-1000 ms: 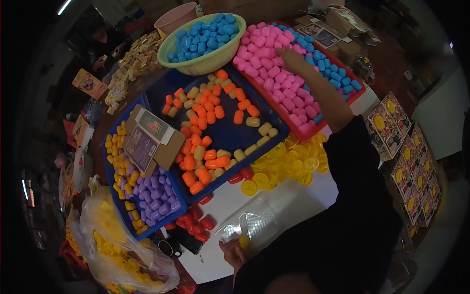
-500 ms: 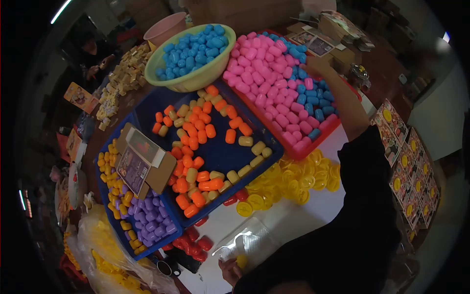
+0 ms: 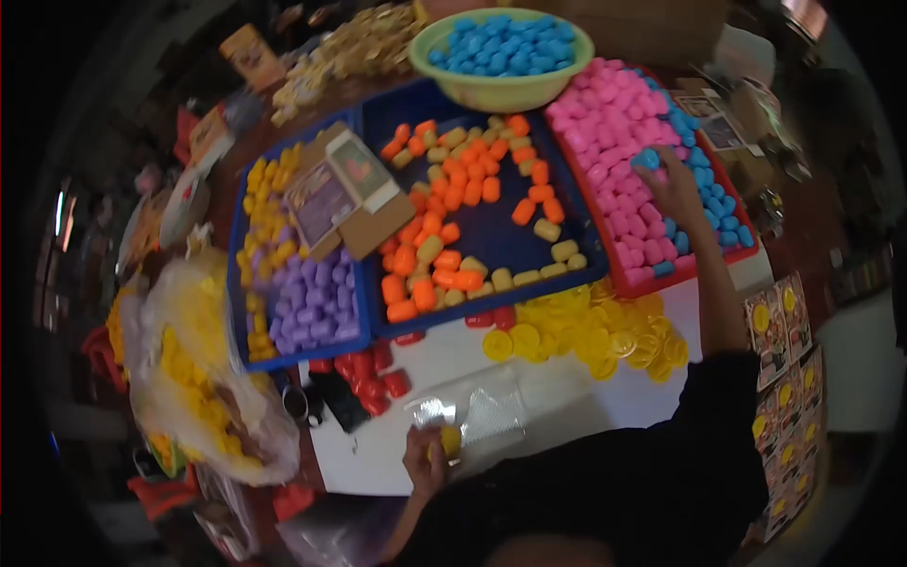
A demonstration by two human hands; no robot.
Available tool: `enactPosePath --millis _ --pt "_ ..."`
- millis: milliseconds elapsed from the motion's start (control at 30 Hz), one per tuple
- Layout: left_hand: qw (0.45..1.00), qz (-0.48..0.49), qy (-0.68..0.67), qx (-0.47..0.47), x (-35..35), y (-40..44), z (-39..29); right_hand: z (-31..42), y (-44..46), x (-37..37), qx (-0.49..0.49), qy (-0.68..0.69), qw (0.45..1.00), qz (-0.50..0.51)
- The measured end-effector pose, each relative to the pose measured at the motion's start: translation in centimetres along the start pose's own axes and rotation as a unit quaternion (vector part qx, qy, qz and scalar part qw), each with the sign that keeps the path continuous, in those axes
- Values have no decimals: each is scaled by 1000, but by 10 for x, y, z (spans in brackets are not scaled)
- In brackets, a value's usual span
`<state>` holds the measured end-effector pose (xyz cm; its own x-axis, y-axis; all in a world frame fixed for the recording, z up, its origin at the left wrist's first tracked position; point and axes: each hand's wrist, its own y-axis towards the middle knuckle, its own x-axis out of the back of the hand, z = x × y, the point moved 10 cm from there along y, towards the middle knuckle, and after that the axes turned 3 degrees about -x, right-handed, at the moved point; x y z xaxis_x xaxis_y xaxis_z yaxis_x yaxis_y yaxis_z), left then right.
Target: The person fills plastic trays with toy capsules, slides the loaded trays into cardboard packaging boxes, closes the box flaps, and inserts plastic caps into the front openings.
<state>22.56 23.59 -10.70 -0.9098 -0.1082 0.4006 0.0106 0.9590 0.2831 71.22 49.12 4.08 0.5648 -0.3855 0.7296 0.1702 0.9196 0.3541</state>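
My left hand (image 3: 422,461) is closed at the lower left edge of a clear plastic package (image 3: 496,408) on the white tabletop. A round yellow piece (image 3: 450,441) shows beside its fingers; I cannot tell whether it lies inside the plastic. Over a red tray (image 3: 624,286) my right hand (image 3: 678,189) has its fingers closed around a blue capsule-shaped piece (image 3: 646,159). Beneath and beside that hand lie pink capsules (image 3: 619,128) and more blue capsules (image 3: 726,223). Yellow plastic coins (image 3: 605,331) are heaped between the two hands.
A blue divided tray (image 3: 482,307) holds orange, tan, purple and yellow capsules, with an open cardboard box (image 3: 345,189) on top. Behind stands a green bowl (image 3: 501,93) of blue capsules. Red capsules (image 3: 364,373) and a bag of yellow pieces (image 3: 203,378) lie left; printed cards (image 3: 784,406) right.
My view has turned, shifting the trays to the right and up in the picture. My right hand has moved from the tray's far blue side toward the pink capsules, with a blue capsule now visible in its fingers.
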Motion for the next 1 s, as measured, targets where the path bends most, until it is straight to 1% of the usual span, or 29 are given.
enactPosePath --millis 33,67,100,133,167,233,300,367,433,467,533,567,633,667,733,767,800,833,867,933,967,1000 --pt "1000 -3 -5 11 -1 -1 2 62 -38 -17 5 149 985 81" --pt "1000 4 -8 10 -1 2 -5 105 -79 -51 36 218 958 183" --pt "1000 1 -13 29 -2 -1 1 164 -130 -77 200 143 934 258" --pt "1000 10 6 10 -2 3 -7 204 -188 -106 302 83 871 378" --pt "1000 -1 16 8 0 4 -7 225 -237 -132 381 52 809 445" --pt "999 -28 19 8 1 2 -5 240 -287 -182 438 32 751 493" --pt "997 -41 59 7 0 2 -5 248 -312 -208 457 2 723 517" --pt "995 -72 70 11 1 1 -9 246 -327 -221 475 -25 698 536" --pt "991 -96 96 16 0 -3 -7 242 -312 -213 374 126 741 543" --pt "990 -107 94 17 2 -4 -6 240 -308 -206 382 121 736 546" --pt "991 -90 101 19 -3 -4 -5 219 -313 -205 235 130 666 696" --pt "991 -91 98 22 -3 -7 -7 220 -314 -201 234 126 665 698" --pt "996 -37 68 38 -8 0 -7 223 -309 -204 144 183 659 716" --pt "996 -37 70 34 0 12 -19 222 -310 -208 146 184 661 713" --pt "997 -54 26 -39 23 40 -61 224 -311 -216 223 167 688 670" --pt "990 -65 74 -103 47 64 -78 224 -310 -217 220 168 689 670" --pt "977 -75 118 -164 75 93 -87 223 -309 -215 237 160 695 659" --pt "960 -108 174 -193 103 129 -83 221 -307 -210 252 152 702 648" --pt "936 -112 270 -196 127 170 -84 222 -297 -201 239 152 706 649" --pt "907 -102 376 -158 167 254 -21 221 -268 -174 211 113 709 664" --pt "884 -36 463 -56 183 294 25 219 -249 -160 179 164 715 655" --pt "855 29 516 48 199 331 76 212 -228 -147 145 214 725 638"
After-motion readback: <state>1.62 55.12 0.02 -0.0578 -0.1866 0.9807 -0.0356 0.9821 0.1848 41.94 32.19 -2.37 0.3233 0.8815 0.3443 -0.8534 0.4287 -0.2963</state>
